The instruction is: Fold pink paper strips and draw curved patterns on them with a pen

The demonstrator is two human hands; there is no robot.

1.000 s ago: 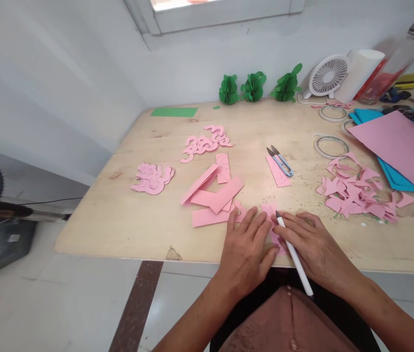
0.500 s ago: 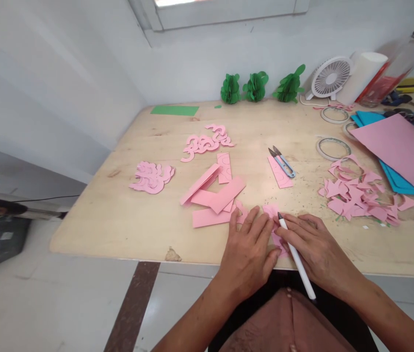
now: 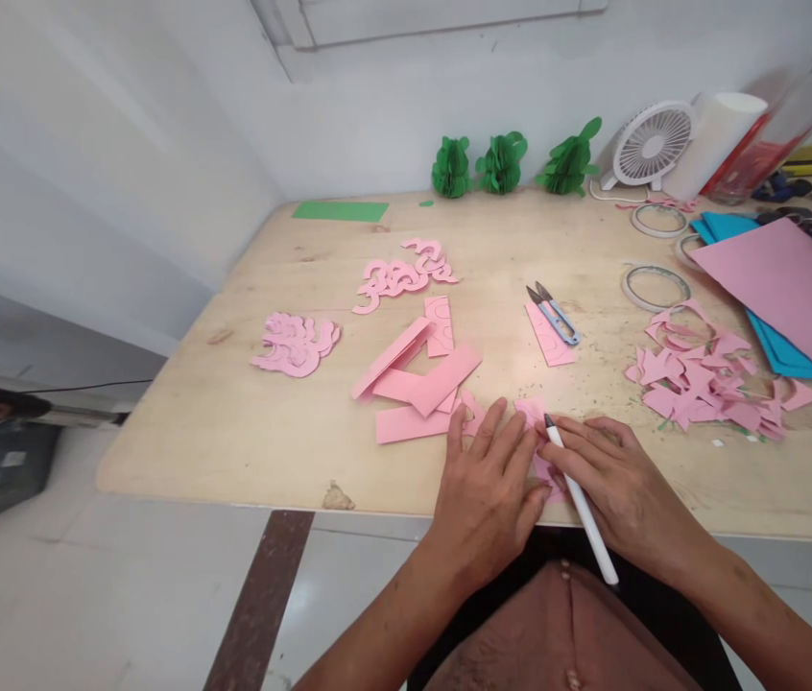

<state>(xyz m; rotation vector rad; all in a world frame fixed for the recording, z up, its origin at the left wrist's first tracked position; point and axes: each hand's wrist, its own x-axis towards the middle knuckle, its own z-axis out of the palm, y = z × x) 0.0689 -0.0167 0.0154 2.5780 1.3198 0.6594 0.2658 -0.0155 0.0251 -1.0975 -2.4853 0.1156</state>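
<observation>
My left hand (image 3: 485, 485) lies with its fingers spread flat, pressing on the pink paper strip (image 3: 530, 409) by the table's front edge. A curved pink cut-out (image 3: 473, 413) peeks out beside its fingertips. In my right hand (image 3: 614, 480), fingers curled, is a white pen (image 3: 585, 513) with a dark tip. That tip points away from me, near the strip's right side; whether it touches the paper I cannot tell. My hands cover much of the strip. Several folded pink strips (image 3: 406, 425) lie just left of my left hand.
Blue thread snips (image 3: 557, 317) rest on a pink piece (image 3: 548, 336). Pink scraps (image 3: 701, 379) are heaped on the right, near tape rolls (image 3: 656, 286) and pink sheets (image 3: 795, 288). Curly cut-outs (image 3: 298, 344) sit left. Green paper figures (image 3: 501, 163) and a small fan (image 3: 653, 146) stand behind.
The view has shifted slightly. Both hands keep nearly the same place on the paper, and the pen is still in my right hand.
</observation>
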